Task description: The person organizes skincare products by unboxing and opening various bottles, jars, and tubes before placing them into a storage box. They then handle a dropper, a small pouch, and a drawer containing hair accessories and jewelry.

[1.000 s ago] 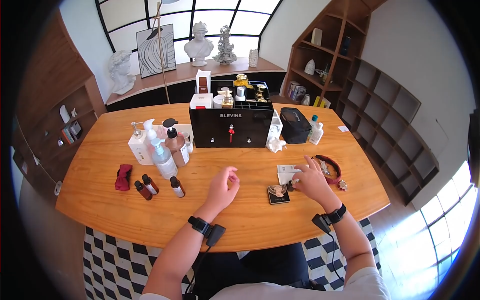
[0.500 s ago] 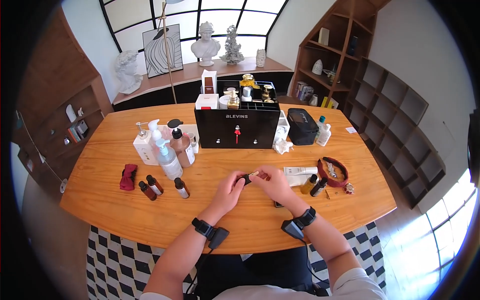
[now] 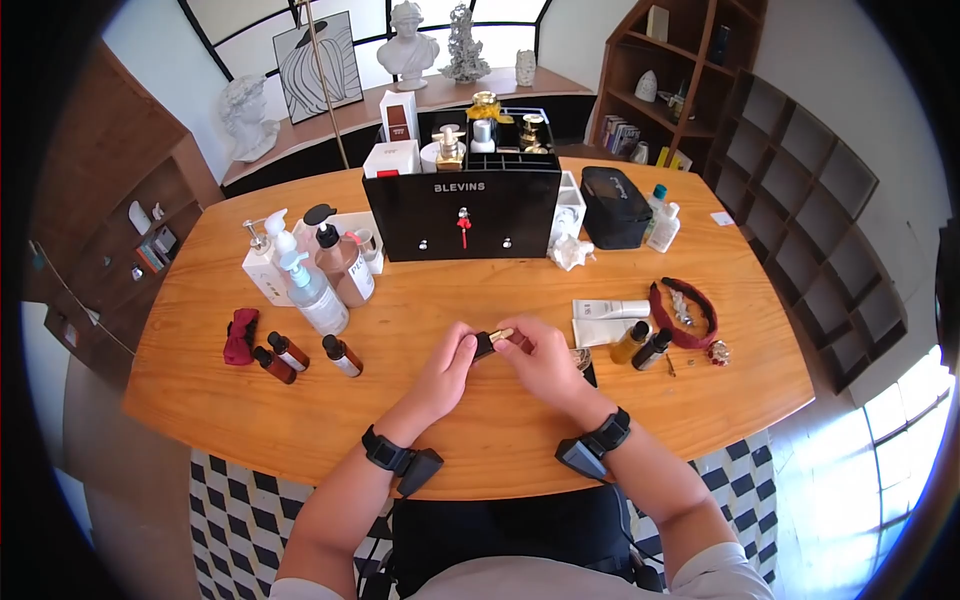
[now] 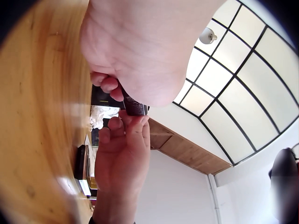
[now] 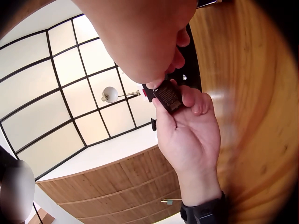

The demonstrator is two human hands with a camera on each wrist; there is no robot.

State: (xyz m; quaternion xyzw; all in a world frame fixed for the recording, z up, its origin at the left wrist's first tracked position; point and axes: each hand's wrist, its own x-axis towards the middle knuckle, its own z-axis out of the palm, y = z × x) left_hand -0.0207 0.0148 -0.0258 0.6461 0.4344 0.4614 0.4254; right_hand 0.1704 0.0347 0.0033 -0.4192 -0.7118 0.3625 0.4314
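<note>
Above the middle of the table, my left hand (image 3: 443, 375) grips a small dark item (image 3: 484, 345) with a gold part (image 3: 503, 335). At its gold end, the thumb and fingers of my right hand (image 3: 548, 370) pinch it. Small print covers the dark block (image 5: 169, 97) in the right wrist view, held between thumb and fingers of the left hand (image 5: 191, 135). The left wrist view shows the dark item (image 4: 134, 107) between both hands, with the right hand (image 4: 122, 158) at its end. Fingers hide part of it.
A black organizer (image 3: 460, 215) stands behind the hands. Pump bottles (image 3: 315, 300), small brown bottles (image 3: 342, 355) and a red bow (image 3: 240, 337) are at left. White tubes (image 3: 610, 309), two small bottles (image 3: 652, 349), a headband (image 3: 710, 310) and a partly hidden black case (image 3: 588, 372) are at right.
My right hand has come from the small things at right to the middle, bringing the dark item. My left fingers, empty before, now grip it too. The head view has tilted down slightly.
</note>
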